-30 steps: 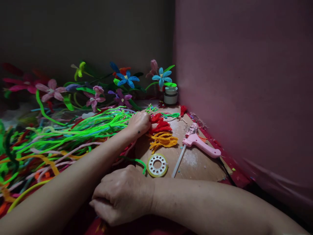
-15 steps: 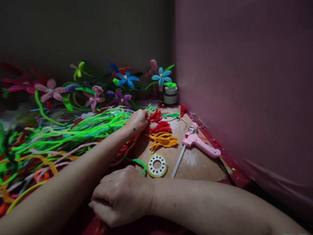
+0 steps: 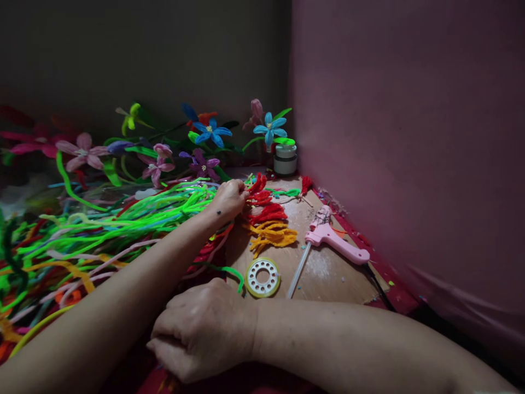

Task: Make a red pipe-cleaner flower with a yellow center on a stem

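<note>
My left hand (image 3: pixel 229 198) reaches forward over a heap of long neon-green pipe cleaners (image 3: pixel 123 216) and pinches a bunch of short red pipe-cleaner pieces (image 3: pixel 258 189), lifted a little off the wooden board (image 3: pixel 328 273). More red pieces (image 3: pixel 268 213) and orange pieces (image 3: pixel 273 235) lie on the board just right of that hand. My right hand (image 3: pixel 203 328) rests low in front as a closed fist; what it holds, if anything, is hidden.
A pink glue gun (image 3: pixel 336 241) and a round tape roll (image 3: pixel 263 277) lie on the board. Finished pipe-cleaner flowers (image 3: pixel 211 132) and a small jar (image 3: pixel 285 158) stand at the back. A pink wall (image 3: pixel 410 137) closes the right side.
My left hand has closed on the red pieces and drawn them slightly up and back from the pile. My right hand has stayed put.
</note>
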The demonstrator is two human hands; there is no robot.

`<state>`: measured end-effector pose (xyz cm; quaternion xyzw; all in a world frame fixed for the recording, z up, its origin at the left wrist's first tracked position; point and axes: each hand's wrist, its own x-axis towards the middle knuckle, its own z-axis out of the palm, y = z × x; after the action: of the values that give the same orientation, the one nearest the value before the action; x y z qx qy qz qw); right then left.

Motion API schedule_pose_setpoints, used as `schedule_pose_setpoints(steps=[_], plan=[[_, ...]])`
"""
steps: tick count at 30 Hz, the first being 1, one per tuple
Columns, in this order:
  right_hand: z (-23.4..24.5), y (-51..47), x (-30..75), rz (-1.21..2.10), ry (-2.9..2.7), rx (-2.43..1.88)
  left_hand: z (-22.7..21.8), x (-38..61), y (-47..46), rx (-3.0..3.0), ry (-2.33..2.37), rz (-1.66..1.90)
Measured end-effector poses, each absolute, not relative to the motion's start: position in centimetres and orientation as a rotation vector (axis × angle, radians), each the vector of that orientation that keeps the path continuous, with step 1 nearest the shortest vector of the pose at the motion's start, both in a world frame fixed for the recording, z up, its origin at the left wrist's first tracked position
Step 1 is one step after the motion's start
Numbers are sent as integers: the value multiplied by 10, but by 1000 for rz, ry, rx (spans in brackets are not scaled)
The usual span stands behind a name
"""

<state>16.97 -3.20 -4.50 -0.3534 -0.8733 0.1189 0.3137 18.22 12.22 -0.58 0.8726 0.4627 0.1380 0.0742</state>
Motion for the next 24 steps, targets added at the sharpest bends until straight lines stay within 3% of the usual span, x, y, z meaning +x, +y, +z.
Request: schedule_pose_setpoints(steps=[16,24], plan=[[-44,-33,170,330,-2316,-937,-12,183,122,2632,1292,448],[-52,-35,169,267,-2256,-847,13,150,87,2734,1196,537]])
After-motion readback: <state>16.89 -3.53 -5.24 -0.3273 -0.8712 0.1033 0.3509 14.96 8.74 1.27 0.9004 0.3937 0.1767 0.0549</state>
